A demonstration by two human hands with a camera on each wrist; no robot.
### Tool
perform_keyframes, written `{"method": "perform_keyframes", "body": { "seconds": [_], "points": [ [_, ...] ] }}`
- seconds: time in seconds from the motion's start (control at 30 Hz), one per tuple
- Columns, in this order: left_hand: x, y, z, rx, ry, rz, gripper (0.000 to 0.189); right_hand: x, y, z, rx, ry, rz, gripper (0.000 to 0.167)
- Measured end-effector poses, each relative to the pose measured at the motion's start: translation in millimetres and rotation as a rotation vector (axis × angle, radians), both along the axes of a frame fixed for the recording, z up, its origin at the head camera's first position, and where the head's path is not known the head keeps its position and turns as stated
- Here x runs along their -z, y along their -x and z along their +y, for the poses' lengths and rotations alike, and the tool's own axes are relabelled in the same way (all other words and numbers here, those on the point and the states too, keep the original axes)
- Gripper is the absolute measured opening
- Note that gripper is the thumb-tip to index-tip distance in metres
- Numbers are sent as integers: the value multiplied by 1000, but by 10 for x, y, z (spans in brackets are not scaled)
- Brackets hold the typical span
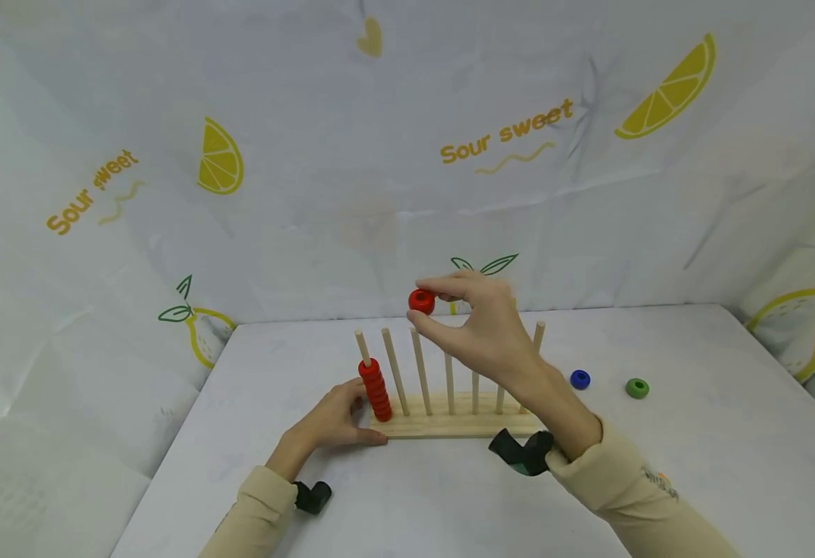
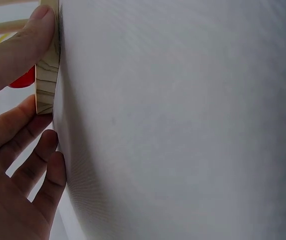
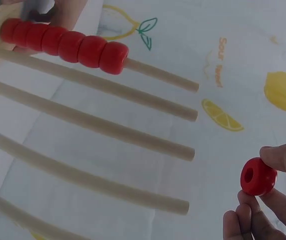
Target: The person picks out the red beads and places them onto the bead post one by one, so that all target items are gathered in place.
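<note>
My right hand [image 1: 494, 329] pinches a red bead [image 1: 422, 302] between thumb and fingers, in the air above the pegs. The bead's hole shows in the right wrist view. A wooden base [image 1: 442, 426] with a row of upright pegs [image 1: 419, 372] stands on the table. Several red beads [image 1: 376, 391] are stacked on its leftmost peg, whose top sticks out bare. At the base's left end, my left hand [image 1: 333, 418] grips the wood, thumb in front and fingers behind. In the left wrist view the thumb [image 2: 20, 52] presses on the base's edge [image 2: 46, 80].
To the right of the base, a blue bead [image 1: 580, 379] and a green bead [image 1: 637, 388] lie apart on the white table [image 1: 449, 496]. Behind the table hangs a white cloth [image 1: 309, 232] printed with lemons and words. My right forearm crosses the pegs at the right.
</note>
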State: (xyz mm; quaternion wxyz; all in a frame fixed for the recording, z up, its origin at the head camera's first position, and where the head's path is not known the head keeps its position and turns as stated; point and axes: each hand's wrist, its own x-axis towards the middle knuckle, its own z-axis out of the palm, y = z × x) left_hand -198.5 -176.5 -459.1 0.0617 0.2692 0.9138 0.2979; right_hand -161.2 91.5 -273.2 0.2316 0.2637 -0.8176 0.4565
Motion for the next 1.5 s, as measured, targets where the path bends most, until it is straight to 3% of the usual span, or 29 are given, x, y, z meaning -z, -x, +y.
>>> {"method": "perform_keyframes", "body": {
  "seconds": [0.27,0.57,0.97,1.5],
  "points": [
    [6,0,-11,9,-5,2,46,36,47,-290,-64,-10,-45,31],
    [-7,12,-20,20,-21,-8,45,103,100,-549,-133,-43,-37,29],
    [-24,-2,-18,-3,-17,-36,48,209,145,-655,-123,-76,-93,29],
    [-9,9,-20,23,-18,-13,46,232,152,-688,-110,-132,-138,31]
  ]
}}
